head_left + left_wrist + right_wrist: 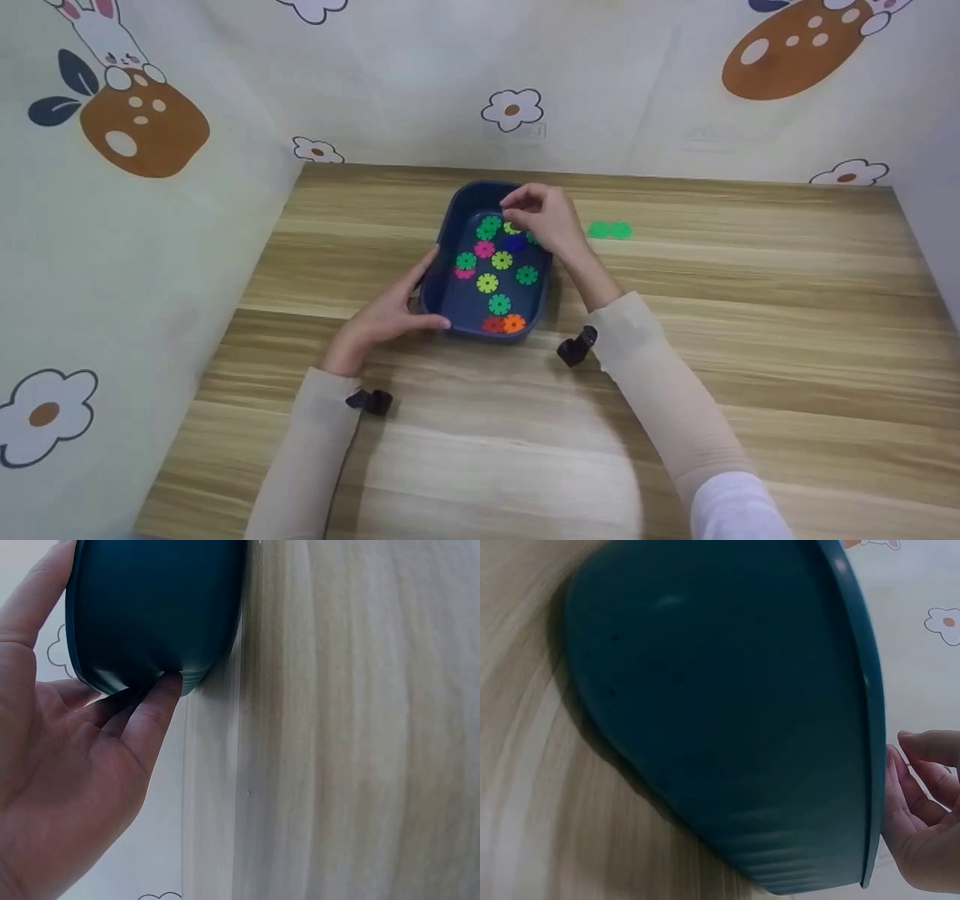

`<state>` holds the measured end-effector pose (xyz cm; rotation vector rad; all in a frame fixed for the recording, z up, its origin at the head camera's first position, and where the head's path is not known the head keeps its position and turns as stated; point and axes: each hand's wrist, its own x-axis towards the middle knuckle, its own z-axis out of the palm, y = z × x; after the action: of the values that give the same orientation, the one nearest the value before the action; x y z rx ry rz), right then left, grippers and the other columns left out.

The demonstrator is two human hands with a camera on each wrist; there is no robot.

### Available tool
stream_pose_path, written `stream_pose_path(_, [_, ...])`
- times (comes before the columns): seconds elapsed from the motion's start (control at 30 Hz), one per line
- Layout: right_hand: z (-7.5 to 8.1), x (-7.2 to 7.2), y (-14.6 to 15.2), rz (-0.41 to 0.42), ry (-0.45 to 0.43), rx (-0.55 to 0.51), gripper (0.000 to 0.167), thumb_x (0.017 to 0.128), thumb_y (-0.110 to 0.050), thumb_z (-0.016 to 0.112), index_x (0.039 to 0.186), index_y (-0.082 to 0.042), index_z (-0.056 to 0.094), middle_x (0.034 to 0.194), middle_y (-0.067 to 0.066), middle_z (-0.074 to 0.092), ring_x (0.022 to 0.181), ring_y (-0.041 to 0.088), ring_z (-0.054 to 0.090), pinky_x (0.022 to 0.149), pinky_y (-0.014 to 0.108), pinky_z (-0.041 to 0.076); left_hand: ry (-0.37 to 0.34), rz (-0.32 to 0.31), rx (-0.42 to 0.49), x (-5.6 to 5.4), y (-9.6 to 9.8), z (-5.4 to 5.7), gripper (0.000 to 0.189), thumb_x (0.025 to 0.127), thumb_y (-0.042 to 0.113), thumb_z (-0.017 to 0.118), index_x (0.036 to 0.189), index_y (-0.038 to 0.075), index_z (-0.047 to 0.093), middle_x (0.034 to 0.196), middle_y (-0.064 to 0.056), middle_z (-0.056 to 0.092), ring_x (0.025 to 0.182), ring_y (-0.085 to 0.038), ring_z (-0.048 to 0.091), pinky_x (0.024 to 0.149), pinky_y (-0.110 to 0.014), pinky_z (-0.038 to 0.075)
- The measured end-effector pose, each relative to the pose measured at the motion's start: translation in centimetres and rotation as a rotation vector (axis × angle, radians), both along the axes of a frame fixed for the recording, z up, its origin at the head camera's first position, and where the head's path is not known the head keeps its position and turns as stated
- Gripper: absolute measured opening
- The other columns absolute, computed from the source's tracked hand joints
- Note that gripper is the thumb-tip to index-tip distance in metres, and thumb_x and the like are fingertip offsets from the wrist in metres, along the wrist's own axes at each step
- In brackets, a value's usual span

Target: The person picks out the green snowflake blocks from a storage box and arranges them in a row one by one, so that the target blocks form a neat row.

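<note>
A dark blue plastic bin (pixel 442 300) stands on the table with several small notched discs inside. My left hand (pixel 382 315) grips its near left corner, thumb on the rim and fingers along the outer wall. In the left wrist view, fingertips (pixel 161 701) curl under the bin's edge. My right hand (pixel 551 217) is over the far right part of the bin, fingers bent, with a yellow disc (pixel 512 227) just below the fingertips. Thumb and fingers stand apart in the right wrist view, where no disc shows between them.
Two joined green discs (pixel 610 230) lie on the wooden table (pixel 750 315) to the right of the bin. A patterned wall covering (pixel 405 97) rises behind the table's far edge. Black wrist cameras (pixel 576 347) stick out from both sleeves.
</note>
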<state>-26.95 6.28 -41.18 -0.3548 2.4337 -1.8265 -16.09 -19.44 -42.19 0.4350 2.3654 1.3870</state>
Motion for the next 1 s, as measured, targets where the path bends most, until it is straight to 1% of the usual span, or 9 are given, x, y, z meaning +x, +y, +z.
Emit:
stream_pose_path(0.07, [-0.2,-0.1,-0.3,0.007,0.007,0.002,0.011,0.090,-0.005,0.068,0.099,0.001,0.070,0.095,0.012,0.068,0.077,0.020,0.063,0.074,0.028,0.055,-0.009,0.009,0.008,-0.1,0.0,-0.2,0.104,0.082,0.018,0.080,0.157,0.017,0.007,0.160,-0.012,0.009,0.144,-0.028,0.012,0.114,-0.045,0.015])
stream_pose_path(0.3, [-1.0,-0.1,-1.6,0.033,-0.012,0.038,0.009,0.091,-0.010,0.069,0.097,-0.005,0.071,0.095,0.006,0.068,0.079,0.019,0.063,0.074,0.028,0.054,0.029,0.010,0.029,-1.0,-1.0,-3.0,0.104,0.081,0.019,0.080,0.157,0.029,0.009,0.161,-0.004,0.010,0.144,-0.024,0.012,0.114,-0.046,0.014])
stream_pose_path(0.37, [-1.3,-0.1,-2.0,0.039,-0.015,0.054,0.008,0.090,-0.010,0.069,0.097,-0.006,0.072,0.095,0.005,0.069,0.079,0.018,0.064,0.073,0.028,0.054,0.029,0.010,0.030,-1.1,-0.9,-3.0,0.105,0.081,0.018,0.080,0.156,0.029,0.008,0.161,-0.004,0.009,0.144,-0.024,0.012,0.114,-0.045,0.014])
stream_pose_path(0.4, [-1.4,0.0,-2.2,0.042,-0.016,0.060,0.008,0.090,-0.010,0.069,0.097,-0.006,0.072,0.095,0.005,0.069,0.079,0.018,0.064,0.073,0.028,0.054,0.037,0.011,0.031,-1.2,-1.0,-3.5,0.105,0.081,0.018,0.080,0.156,0.031,0.009,0.161,-0.002,0.009,0.144,-0.023,0.012,0.114,-0.045,0.015])
stream_pose_path(0.53, [-2.1,0.0,-2.9,0.058,-0.031,0.071,0.008,0.090,-0.010,0.070,0.097,-0.007,0.072,0.096,0.003,0.069,0.078,0.017,0.063,0.070,0.027,0.053,0.046,0.012,0.042,-1.2,-1.0,-3.6,0.106,0.080,0.018,0.081,0.156,0.031,0.009,0.161,-0.003,0.010,0.143,-0.022,0.014,0.114,-0.043,0.017])
stream_pose_path(0.7, [-3.1,-0.1,-3.5,0.077,-0.060,0.082,0.011,0.087,-0.007,0.072,0.098,-0.006,0.072,0.096,0.004,0.070,0.073,0.015,0.064,0.065,0.026,0.053,-0.024,-0.001,0.129,-1.4,-0.7,-3.8,0.107,0.079,0.020,0.082,0.156,0.032,0.009,0.160,-0.004,0.009,0.138,-0.024,0.029,0.109,-0.040,0.031])
stream_pose_path(0.8, [-3.5,-0.2,-3.8,0.104,-0.073,0.092,0.014,0.087,-0.007,0.072,0.100,-0.004,0.072,0.100,0.006,0.069,0.077,0.015,0.065,0.066,0.026,0.052,-0.043,-0.007,0.147,-1.4,-0.8,-3.8,0.107,0.079,0.019,0.082,0.156,0.033,0.008,0.160,-0.004,0.008,0.137,-0.024,0.031,0.106,-0.040,0.035])
stream_pose_path(0.9, [-3.6,-0.3,-4.1,0.169,-0.103,0.121,0.019,0.089,-0.009,0.070,0.108,-0.004,0.071,0.107,0.008,0.067,0.087,0.017,0.064,0.073,0.027,0.052,-0.031,-0.004,0.127,-1.4,-0.9,-3.8,0.106,0.081,0.015,0.080,0.156,0.031,0.007,0.160,-0.004,0.007,0.139,-0.024,0.027,0.108,-0.040,0.032])
stream_pose_path(1.0, [-3.8,-0.3,-4.4,0.264,-0.142,0.195,0.028,0.091,-0.011,0.069,0.118,-0.004,0.067,0.115,0.010,0.064,0.097,0.019,0.061,0.081,0.030,0.051,-0.026,-0.008,0.123,-1.4,-1.0,-3.6,0.106,0.082,0.011,0.079,0.157,0.026,0.006,0.161,-0.006,0.005,0.139,-0.027,0.025,0.108,-0.042,0.032])
